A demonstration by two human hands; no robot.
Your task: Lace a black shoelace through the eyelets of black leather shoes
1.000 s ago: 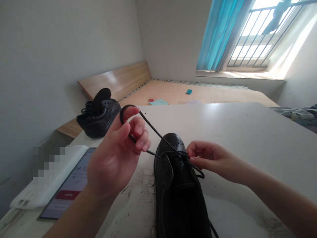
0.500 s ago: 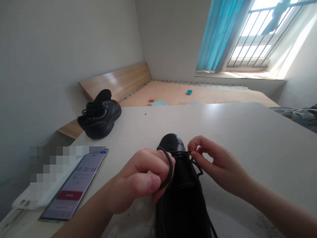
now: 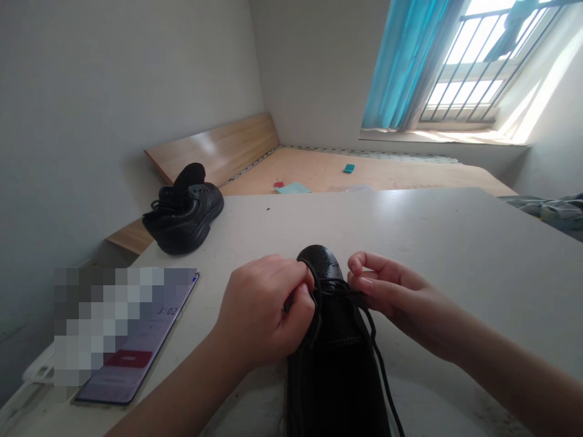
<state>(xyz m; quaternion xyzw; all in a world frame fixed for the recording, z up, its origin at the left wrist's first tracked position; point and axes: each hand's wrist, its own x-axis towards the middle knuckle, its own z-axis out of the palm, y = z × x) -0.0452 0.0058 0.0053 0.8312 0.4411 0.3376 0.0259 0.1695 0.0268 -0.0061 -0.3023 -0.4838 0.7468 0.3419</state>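
A black leather shoe (image 3: 339,376) lies on the white table in front of me, its toe pointing away. Black shoelace (image 3: 378,352) crosses near the toe and trails down the shoe's right side. My left hand (image 3: 268,309) is closed at the shoe's left edge, with a loop of the lace running from its curled fingers. On the right side, my right hand (image 3: 392,288) pinches the lace between thumb and fingers beside the eyelets. Part of the left eyelet row is hidden behind my left hand.
A second black shoe (image 3: 184,209) stands at the table's far left edge. A phone (image 3: 136,346) with a timer on its screen lies at the left, partly blurred out. Beyond the white table (image 3: 437,243) is a wooden bed (image 3: 392,173) with small coloured items.
My left hand has turned over and curled into a tighter grip, and the lace loop around its fingers has shrunk. My right hand has shifted slightly; more lace trails down the right side.
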